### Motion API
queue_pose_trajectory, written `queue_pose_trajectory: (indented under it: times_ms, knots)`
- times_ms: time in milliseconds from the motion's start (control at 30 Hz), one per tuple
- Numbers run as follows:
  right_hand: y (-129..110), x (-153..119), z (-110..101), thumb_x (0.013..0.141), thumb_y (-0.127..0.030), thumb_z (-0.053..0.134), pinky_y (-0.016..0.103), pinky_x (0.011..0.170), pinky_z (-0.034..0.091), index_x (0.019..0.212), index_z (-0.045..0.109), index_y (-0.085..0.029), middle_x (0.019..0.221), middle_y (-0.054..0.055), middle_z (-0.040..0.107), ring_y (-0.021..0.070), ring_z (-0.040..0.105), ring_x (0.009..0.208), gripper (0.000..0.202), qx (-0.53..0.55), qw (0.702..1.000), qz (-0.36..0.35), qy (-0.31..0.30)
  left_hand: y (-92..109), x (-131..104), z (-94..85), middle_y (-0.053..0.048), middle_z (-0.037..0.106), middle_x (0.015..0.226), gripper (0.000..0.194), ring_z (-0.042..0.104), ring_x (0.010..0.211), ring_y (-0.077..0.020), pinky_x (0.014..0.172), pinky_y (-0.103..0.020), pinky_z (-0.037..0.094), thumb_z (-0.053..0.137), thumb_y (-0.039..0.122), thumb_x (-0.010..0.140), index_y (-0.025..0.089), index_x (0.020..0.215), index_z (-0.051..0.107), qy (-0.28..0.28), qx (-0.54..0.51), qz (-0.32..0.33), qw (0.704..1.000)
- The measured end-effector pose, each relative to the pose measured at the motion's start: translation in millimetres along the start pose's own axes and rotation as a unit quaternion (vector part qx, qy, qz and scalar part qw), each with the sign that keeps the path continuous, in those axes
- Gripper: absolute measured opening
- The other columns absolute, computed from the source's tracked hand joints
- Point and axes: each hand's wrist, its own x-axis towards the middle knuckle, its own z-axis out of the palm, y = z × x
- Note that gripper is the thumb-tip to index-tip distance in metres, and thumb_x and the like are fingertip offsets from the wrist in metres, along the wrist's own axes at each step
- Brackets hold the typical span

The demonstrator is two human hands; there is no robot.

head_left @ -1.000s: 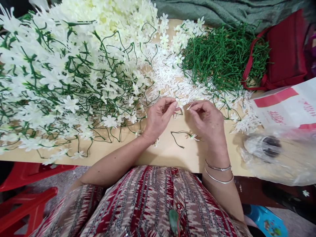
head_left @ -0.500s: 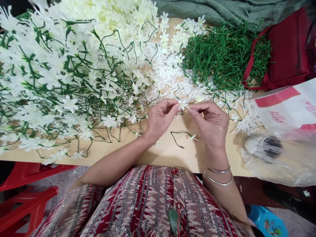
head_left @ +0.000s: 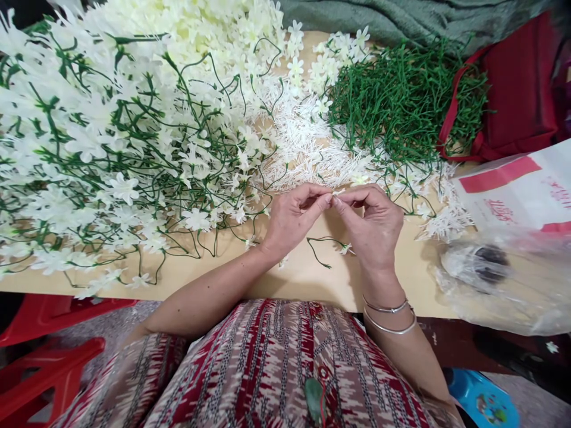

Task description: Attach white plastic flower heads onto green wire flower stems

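Note:
My left hand [head_left: 292,219] is closed in a pinch over the table, its thumb and forefinger on a small white artificial flower [head_left: 336,193]. Fingertips of my right hand [head_left: 373,223] pinch at the same spot and meet those of the left. Only a sliver of the flower shows; the fingers cover the rest. Just below the hands, a single green stem with a white flower [head_left: 321,241] lies on the tabletop. Behind the hands spreads a heap of thin white stamens [head_left: 307,148].
Assembled white flowers on green stems [head_left: 134,148] pile up at the left. Loose pale petals [head_left: 214,30] lie behind them. Green stems [head_left: 405,101] are heaped at the back right, near a red bag [head_left: 520,83], a printed paper bag [head_left: 517,190] and a clear plastic bag [head_left: 526,285].
My right hand has moved left until its fingertips meet those of the left hand. The flower, visible between them before, is now mostly covered.

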Motion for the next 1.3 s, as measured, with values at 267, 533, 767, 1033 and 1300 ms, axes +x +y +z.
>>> queue_pose_trajectory:
  times_ms: [267,533,767,1033,1300]
  knots:
    - [11,1,-3,0.082,-0.021,0.083,0.047,0.099,0.058,0.081,0.075,-0.027,0.102,0.004,0.075,0.0238,0.071,0.105,0.01,0.124,0.99,0.041,-0.049,-4,4,-2.7,-0.004,0.078,0.095,0.026,0.073,0.089,-0.0172,0.088,-0.034,0.063,0.072,0.048,0.096,0.022,0.1,0.075,-0.039,-0.068,0.01,0.997]
    - [12,2,1,0.076,-0.031,0.09,0.038,0.084,0.059,0.078,0.069,-0.026,0.086,-0.001,0.074,0.0191,0.072,0.087,0.023,0.187,0.982,0.022,0.006,3,3,-1.9,-0.006,0.079,0.101,0.026,0.074,0.088,-0.0182,0.088,-0.035,0.064,0.069,0.045,0.099,0.021,0.105,0.075,-0.065,-0.09,0.026,0.993]
    - [11,2,-3,0.083,-0.029,0.087,0.038,0.079,0.051,0.093,0.074,-0.035,0.088,-0.002,0.07,0.0209,0.066,0.084,0.017,0.124,0.992,-0.017,0.019,3,4,-4.6,-0.009,0.077,0.116,0.022,0.073,0.104,-0.0179,0.093,-0.032,0.06,0.067,0.038,0.101,0.018,0.11,0.074,-0.07,-0.039,0.091,0.993]
    - [13,13,-16,0.08,-0.03,0.089,0.037,0.073,0.045,0.082,0.074,-0.032,0.079,-0.001,0.061,0.0199,0.056,0.077,0.015,0.109,0.99,-0.021,0.088,23,5,-16.5,-0.005,0.074,0.092,0.014,0.067,0.081,-0.0158,0.08,-0.031,0.056,0.07,0.033,0.099,0.02,0.095,0.071,-0.134,0.07,0.143,0.978]
    - [25,20,-27,0.075,-0.029,0.092,0.039,0.076,0.051,0.077,0.068,-0.034,0.08,0.0,0.06,0.0222,0.059,0.081,0.024,0.152,0.977,-0.001,0.148,19,10,-19.9,-0.005,0.078,0.107,0.015,0.07,0.104,-0.0225,0.096,-0.035,0.049,0.087,0.028,0.085,0.022,0.094,0.077,-0.507,0.287,0.196,0.788]
